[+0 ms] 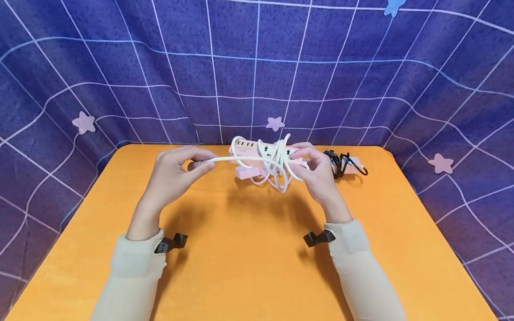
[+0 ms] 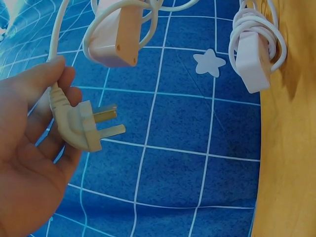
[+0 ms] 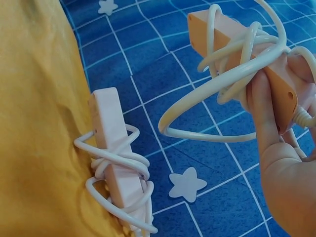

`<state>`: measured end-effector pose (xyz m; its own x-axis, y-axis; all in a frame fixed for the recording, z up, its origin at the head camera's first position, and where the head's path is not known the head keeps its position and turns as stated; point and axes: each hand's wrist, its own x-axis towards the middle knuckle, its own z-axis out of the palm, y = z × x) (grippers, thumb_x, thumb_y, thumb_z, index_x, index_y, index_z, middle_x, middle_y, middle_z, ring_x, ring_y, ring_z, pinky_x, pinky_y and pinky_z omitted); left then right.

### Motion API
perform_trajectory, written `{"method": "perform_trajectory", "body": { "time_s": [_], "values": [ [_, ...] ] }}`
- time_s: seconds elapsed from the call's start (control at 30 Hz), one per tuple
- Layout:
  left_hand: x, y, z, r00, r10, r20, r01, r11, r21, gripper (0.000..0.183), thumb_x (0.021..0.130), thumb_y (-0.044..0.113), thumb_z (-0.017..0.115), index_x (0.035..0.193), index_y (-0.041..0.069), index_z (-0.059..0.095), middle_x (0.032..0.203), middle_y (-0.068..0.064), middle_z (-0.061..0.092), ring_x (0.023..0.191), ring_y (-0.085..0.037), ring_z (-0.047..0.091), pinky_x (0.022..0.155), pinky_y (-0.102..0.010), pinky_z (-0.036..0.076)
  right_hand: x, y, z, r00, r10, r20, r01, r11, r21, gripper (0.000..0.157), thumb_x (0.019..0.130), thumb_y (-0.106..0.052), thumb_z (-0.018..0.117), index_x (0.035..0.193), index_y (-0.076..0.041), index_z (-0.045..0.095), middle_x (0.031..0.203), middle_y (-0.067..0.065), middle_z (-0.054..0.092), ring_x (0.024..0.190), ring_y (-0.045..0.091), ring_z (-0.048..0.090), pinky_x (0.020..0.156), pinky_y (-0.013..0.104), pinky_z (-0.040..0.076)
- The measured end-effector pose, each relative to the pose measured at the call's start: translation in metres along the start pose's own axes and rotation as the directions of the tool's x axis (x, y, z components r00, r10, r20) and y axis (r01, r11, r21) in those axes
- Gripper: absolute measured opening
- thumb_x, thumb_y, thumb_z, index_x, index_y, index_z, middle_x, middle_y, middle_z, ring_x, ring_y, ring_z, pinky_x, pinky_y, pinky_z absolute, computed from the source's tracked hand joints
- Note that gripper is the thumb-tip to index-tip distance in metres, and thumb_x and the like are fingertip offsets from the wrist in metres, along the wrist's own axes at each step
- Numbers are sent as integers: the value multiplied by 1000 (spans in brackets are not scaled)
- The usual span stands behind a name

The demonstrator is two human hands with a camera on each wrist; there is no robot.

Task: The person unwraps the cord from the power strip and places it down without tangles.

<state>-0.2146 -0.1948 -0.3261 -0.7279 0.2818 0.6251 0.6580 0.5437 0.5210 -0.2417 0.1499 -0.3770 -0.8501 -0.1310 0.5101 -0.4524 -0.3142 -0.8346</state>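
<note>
A pink power strip [image 1: 246, 150], wound with loops of white cord, is held above the table by my right hand [image 1: 319, 176], which grips its right end. In the right wrist view, fingers press against the side of the strip [image 3: 279, 101]. My left hand [image 1: 170, 176] pinches the free end of the white cord [image 1: 241, 158], which runs across toward the strip. The cord's plug [image 2: 81, 126], with metal prongs, hangs below the left thumb in the left wrist view; from the head it is hidden. A second, paler power strip [image 3: 111, 116] wrapped in white cord lies on the table behind.
A bundled black cord [image 1: 341, 165] lies with a pink block [image 1: 353, 166] at the table's back right. The orange table [image 1: 249, 258] ends at a blue gridded curtain [image 1: 237, 76] with stars. Small black cameras [image 1: 172, 243] sit on both wrists.
</note>
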Motion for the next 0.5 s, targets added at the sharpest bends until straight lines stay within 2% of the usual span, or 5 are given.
{"method": "perform_trajectory", "body": {
  "time_s": [0.3, 0.5],
  "values": [
    [-3, -2, -3, 995, -3, 103, 4, 1000, -10, 11, 93, 19, 85, 102, 25, 82, 79, 12, 62, 73, -6, 53, 61, -24, 39, 1, -1, -3, 999, -28, -19, 28, 1000, -11, 36, 85, 16, 68, 94, -17, 79, 119, 8, 66, 116, 25, 62, 79, 24, 60],
    [-3, -2, -6, 976, 28, 217, -24, 999, -20, 15, 94, 19, 84, 105, 29, 82, 80, 16, 65, 70, -6, 55, 61, -21, 41, 2, -1, -5, 999, -41, -22, 42, 999, 12, 39, 85, 20, 67, 95, -16, 79, 120, 9, 65, 118, 25, 61, 81, 25, 61]
  ]
}}
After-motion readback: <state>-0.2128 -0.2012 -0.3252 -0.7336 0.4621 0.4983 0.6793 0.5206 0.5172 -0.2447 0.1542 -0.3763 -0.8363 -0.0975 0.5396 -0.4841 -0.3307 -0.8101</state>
